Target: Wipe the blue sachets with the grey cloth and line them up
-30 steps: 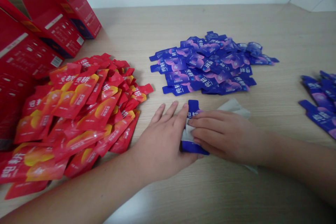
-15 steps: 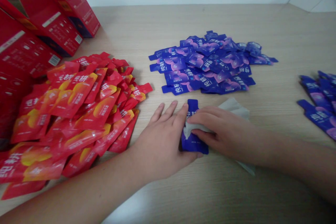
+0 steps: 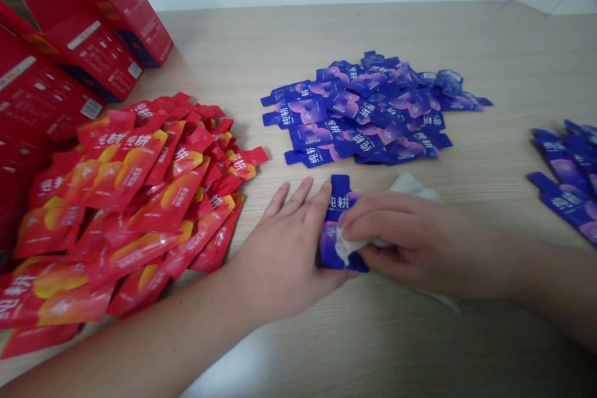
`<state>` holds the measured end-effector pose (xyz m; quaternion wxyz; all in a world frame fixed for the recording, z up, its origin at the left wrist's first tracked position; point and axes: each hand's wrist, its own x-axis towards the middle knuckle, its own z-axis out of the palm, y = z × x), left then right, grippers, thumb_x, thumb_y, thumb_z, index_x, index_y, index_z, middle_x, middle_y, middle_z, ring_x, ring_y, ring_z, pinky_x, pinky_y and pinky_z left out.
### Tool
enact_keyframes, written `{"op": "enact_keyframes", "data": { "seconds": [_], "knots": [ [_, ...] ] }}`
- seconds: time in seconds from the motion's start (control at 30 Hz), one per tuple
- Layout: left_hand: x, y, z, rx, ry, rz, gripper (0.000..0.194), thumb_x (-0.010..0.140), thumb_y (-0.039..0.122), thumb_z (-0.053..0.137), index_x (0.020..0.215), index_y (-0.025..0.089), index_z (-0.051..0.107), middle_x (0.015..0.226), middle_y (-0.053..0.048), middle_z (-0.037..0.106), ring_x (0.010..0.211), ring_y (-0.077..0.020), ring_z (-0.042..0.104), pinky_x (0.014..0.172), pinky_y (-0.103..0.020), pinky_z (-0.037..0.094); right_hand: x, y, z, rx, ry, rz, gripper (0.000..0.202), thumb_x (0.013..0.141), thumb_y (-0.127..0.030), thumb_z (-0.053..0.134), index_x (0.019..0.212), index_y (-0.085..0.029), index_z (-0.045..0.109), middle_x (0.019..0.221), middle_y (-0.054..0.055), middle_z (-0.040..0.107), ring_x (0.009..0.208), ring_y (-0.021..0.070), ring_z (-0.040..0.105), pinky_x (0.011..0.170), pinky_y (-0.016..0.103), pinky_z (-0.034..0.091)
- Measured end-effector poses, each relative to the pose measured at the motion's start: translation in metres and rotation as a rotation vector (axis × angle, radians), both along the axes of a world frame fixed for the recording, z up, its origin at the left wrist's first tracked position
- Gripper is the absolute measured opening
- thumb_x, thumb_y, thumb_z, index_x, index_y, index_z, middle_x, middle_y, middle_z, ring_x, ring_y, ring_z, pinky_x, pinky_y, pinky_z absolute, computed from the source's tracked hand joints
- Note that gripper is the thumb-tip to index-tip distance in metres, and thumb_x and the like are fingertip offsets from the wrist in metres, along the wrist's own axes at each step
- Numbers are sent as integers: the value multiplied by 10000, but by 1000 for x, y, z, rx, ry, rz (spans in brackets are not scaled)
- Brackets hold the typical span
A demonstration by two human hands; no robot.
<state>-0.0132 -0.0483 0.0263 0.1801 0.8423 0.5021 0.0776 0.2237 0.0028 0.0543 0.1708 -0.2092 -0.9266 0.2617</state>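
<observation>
A blue sachet (image 3: 339, 201) with a pink pattern and white lettering lies on the table, its narrow neck pointing away from me. Flat along its left edge rests my left hand (image 3: 284, 249), fingers spread, the thumb at the sachet's lower edge. My right hand (image 3: 415, 239) is closed on a crumpled white tissue (image 3: 413, 186) and presses part of it onto the sachet's lower half. The tissue's loose end spreads out behind and under that hand. My right fingers cover the sachet's right side.
A heap of red-and-orange sachets (image 3: 140, 199) fills the left side. Behind it stand red cardboard boxes (image 3: 102, 53), some with raised flaps. A pile of blue sachets (image 3: 368, 115) lies ahead, and more blue sachets (image 3: 566, 183) at the right edge. A white wall borders the table (image 3: 261, 37).
My right hand has slid the tissue down the sachet towards me, uncovering more of the lettering near the neck. My left hand has stayed in place beside the sachet.
</observation>
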Motion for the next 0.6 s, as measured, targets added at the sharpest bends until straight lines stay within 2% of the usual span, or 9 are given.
{"op": "enact_keyframes", "data": {
  "seconds": [0.1, 0.2, 0.47, 0.6],
  "knots": [
    [0, 1, 0, -8, 2, 0, 1168, 855, 669, 766, 1719, 102, 220, 1735, -211, 385, 1665, -391, 232, 1372, -577, 142, -5, -5, -1, -135, -52, 93, 152, 991, -121, 637, 1058, -203, 746, 1067, 59, 779, 1025, 204, 722, 955, 336, 569],
    [1, 1, 1, -6, -3, 11, 1168, 867, 723, 741, 1717, 109, 226, 1734, -209, 388, 1665, -393, 232, 1372, -576, 137, -9, 1, -7, -167, -78, 67, 173, 964, -96, 655, 1063, -199, 752, 1071, 60, 774, 1039, 212, 717, 977, 355, 561],
    [1, 1, 1, -4, 2, 13, 1225, 851, 729, 761, 1723, 89, 187, 1744, -226, 351, 1662, -399, 235, 1371, -596, 146, -7, 31, -21, 71, -90, -108, 160, 989, -173, 663, 1104, -212, 766, 1118, 87, 777, 1057, 249, 725, 980, 407, 575],
    [1, 3, 0, 11, 24, 9, 1215, 857, 739, 746, 1718, 77, 202, 1750, -241, 323, 1660, -403, 239, 1370, -593, 146, -3, 35, -24, 174, -60, -160, 175, 1014, -173, 612, 1127, -183, 745, 1151, 121, 771, 1084, 271, 716, 994, 438, 577]
  ]
}}
